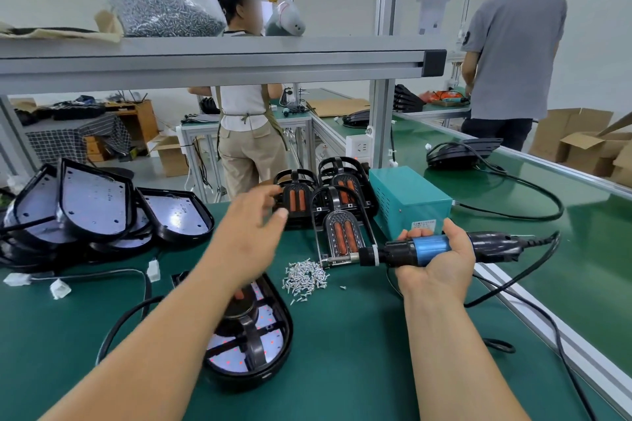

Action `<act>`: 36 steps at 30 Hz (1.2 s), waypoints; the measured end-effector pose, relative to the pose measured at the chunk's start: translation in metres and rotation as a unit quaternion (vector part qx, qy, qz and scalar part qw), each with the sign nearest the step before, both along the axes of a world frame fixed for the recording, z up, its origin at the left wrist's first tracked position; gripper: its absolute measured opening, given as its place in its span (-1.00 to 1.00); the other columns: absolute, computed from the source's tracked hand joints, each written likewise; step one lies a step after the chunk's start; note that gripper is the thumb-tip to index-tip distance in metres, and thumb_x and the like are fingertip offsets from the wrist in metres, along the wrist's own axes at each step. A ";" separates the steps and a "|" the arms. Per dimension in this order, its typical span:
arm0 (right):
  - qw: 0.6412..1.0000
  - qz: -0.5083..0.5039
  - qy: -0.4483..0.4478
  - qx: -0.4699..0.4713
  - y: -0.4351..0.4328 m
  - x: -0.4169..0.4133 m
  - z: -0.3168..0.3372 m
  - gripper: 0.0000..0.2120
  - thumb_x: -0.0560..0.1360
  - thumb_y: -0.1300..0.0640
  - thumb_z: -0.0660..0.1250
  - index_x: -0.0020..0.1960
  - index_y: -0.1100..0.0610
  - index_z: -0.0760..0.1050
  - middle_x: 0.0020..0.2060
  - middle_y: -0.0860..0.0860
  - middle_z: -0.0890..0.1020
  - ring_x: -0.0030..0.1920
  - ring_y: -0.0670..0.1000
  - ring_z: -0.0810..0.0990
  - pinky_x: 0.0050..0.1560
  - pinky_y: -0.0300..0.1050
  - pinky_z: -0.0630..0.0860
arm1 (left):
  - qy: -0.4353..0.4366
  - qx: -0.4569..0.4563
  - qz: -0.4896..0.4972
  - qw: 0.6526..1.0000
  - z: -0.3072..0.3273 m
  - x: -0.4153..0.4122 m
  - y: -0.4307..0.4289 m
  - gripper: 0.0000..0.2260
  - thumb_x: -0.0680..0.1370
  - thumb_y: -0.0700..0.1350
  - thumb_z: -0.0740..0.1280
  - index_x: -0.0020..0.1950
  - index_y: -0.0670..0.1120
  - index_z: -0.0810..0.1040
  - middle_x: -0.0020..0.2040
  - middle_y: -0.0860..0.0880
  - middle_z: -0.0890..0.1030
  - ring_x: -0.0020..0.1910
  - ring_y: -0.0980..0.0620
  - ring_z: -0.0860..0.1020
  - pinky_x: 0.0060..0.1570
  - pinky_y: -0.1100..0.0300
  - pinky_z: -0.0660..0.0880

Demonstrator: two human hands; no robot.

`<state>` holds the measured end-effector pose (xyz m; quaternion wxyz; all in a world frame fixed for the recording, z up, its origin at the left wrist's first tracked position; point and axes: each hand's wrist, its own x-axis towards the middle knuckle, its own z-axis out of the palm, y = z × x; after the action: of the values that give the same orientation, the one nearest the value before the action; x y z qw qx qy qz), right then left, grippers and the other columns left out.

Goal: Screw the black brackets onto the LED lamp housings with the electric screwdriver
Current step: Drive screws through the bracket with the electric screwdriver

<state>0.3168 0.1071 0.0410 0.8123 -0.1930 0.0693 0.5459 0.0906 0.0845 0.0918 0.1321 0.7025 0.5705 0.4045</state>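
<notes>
Brackets [342, 229] lie behind the screw pile [304, 277]; one is reached for by the left hand [251, 236], fingers spread and empty. The electric screwdriver [427, 249] is gripped in the right hand [441, 267]. Next, a bracket must be picked up and set on a lamp housing [176, 215] left of the pile.

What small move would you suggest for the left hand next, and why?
Probably grip the nearest black bracket: the left hand hovers open right beside it, while the right hand grips the electric screwdriver, ready for fastening.

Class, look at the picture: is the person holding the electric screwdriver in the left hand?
No, the right hand grips the electric screwdriver; the left hand is open and empty.
</notes>
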 end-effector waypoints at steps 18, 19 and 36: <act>1.000 -0.002 -0.024 0.010 0.003 -0.011 -0.006 -0.80 0.40 0.16 0.45 -0.08 0.11 0.44 -0.42 -0.01 0.50 -0.47 0.01 0.51 -0.11 -0.07 0.59 | -0.345 -0.331 0.117 0.870 -0.063 -0.068 -0.053 -0.79 0.65 -0.04 0.27 0.12 -0.16 0.58 -0.10 -0.11 0.74 -0.23 -0.04 0.71 -0.36 0.16 0.59; 1.000 -0.003 -0.027 0.008 0.002 -0.012 -0.006 -0.80 0.40 0.15 0.45 -0.09 0.11 0.44 -0.42 0.00 0.50 -0.47 0.01 0.51 -0.11 -0.06 0.60 | -0.383 -0.322 0.103 0.860 -0.066 -0.067 -0.052 -0.81 0.65 -0.09 0.28 0.13 -0.17 0.58 -0.10 -0.12 0.74 -0.23 -0.04 0.72 -0.35 0.15 0.60; 0.956 0.157 -0.175 0.173 -0.040 -0.102 0.027 -0.89 0.46 0.15 0.34 -0.11 0.08 0.40 -0.43 0.00 0.47 -0.46 0.01 0.48 -0.19 -0.12 0.53 | -0.662 -0.232 -0.102 0.705 -0.085 -0.057 -0.044 -0.47 0.53 0.00 0.32 0.47 0.30 0.32 0.21 0.07 0.66 0.09 0.00 0.68 -0.13 0.04 0.64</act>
<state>0.2145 0.0669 0.0679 0.7365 -0.1503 -0.2010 0.6282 0.0338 0.0408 0.0070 0.6753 0.2546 0.3373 0.6045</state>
